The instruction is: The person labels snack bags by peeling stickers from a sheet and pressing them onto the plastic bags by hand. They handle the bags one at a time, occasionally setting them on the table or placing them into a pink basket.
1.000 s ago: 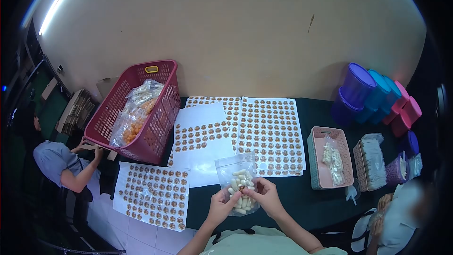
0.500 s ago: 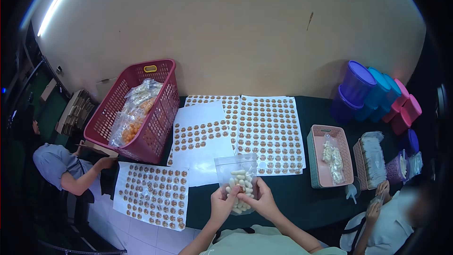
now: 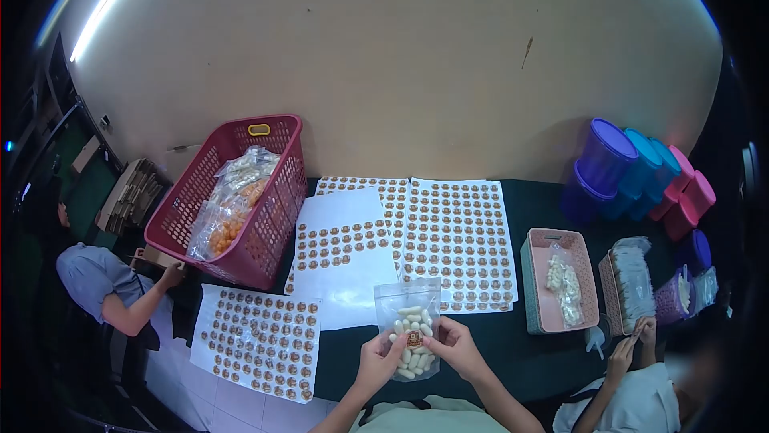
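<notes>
Left hand [image 3: 378, 359] and right hand [image 3: 453, 345] pinch bag [image 3: 410, 329], fingers closed on it. Press sticker [image 3: 414, 338] flat, centred; sticker sheets [image 3: 458, 231] at 12 o'clock.

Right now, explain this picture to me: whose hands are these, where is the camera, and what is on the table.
There is no machine here. The camera sits on a person's head and looks down at their own two bare hands. The left hand and right hand together hold a clear bag of pale, oblong pieces with a round sticker on its front. On the dark table lie sticker sheets, a red basket of filled bags, and a pink tray with more bags. Coloured tubs stand by the wall. Two other people work nearby: one at the left, one at the lower right.
</notes>
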